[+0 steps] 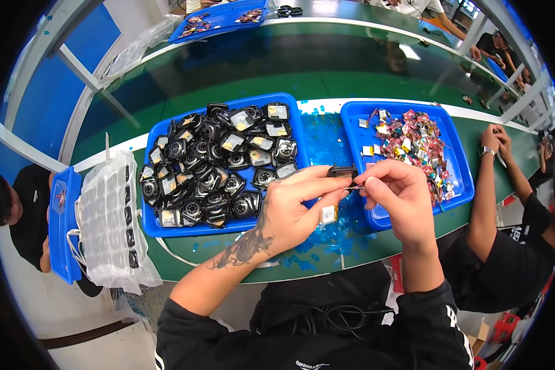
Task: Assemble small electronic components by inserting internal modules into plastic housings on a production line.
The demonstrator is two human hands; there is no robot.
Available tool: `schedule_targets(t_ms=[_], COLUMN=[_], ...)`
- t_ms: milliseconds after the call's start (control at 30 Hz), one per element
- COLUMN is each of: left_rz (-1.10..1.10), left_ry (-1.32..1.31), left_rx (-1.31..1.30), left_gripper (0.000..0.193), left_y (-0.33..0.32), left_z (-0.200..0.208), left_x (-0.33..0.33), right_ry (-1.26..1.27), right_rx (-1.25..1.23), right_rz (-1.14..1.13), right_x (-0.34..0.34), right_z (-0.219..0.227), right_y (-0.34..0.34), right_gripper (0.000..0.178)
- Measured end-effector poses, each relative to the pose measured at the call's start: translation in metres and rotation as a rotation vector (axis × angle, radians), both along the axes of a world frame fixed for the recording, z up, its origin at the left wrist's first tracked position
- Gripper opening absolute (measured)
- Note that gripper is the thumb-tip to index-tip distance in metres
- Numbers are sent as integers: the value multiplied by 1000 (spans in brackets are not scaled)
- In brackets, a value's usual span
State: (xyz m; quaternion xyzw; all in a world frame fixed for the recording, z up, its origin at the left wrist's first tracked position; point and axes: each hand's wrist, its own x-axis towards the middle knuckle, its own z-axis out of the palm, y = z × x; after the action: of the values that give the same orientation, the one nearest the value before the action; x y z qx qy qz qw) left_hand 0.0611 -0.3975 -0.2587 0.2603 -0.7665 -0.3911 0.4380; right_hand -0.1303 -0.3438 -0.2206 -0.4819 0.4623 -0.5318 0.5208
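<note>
My left hand (299, 206) is closed around a black smartwatch case (341, 171), above the gap between two blue trays. A small white-labelled battery (328, 214) shows under its thumb, against the fingers. Close beside it, my right hand (399, 196) pinches a thin small part (355, 187) at the edge of the case; its kind is too small to make out. Left of my hands, many black watch cases (192, 209) are heaped in the left tray (228, 232). On the right, the other tray (468, 179) bears a loose pile of small red, yellow and silver components (413, 139).
Blue film scraps (317, 139) litter the green table between the trays. A stack of clear plastic trays (108, 216) stands at the far left. A co-worker's hands (498, 140) are at the right; another person (28, 216) sits at the left. A blue tray (213, 28) lies across the bench.
</note>
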Motion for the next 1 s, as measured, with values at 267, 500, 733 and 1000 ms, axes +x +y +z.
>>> schedule_targets(t_ms=[267, 500, 733, 1000], left_rz=[-168, -204, -156, -161], left_ry=[275, 400, 426, 534], left_rx=[887, 706, 649, 712], left_gripper=[19, 40, 42, 56], left_y=[6, 6, 11, 10], left_z=[7, -3, -3, 0], left_x=[-9, -9, -13, -13], right_ry=[262, 379, 453, 633], right_rx=[-174, -283, -427, -338], right_rz=[-157, -323, -454, -392], right_x=[11, 24, 29, 34], right_z=[-10, -16, -37, -21], right_y=[4, -2, 0, -6], right_gripper=[11, 19, 20, 42])
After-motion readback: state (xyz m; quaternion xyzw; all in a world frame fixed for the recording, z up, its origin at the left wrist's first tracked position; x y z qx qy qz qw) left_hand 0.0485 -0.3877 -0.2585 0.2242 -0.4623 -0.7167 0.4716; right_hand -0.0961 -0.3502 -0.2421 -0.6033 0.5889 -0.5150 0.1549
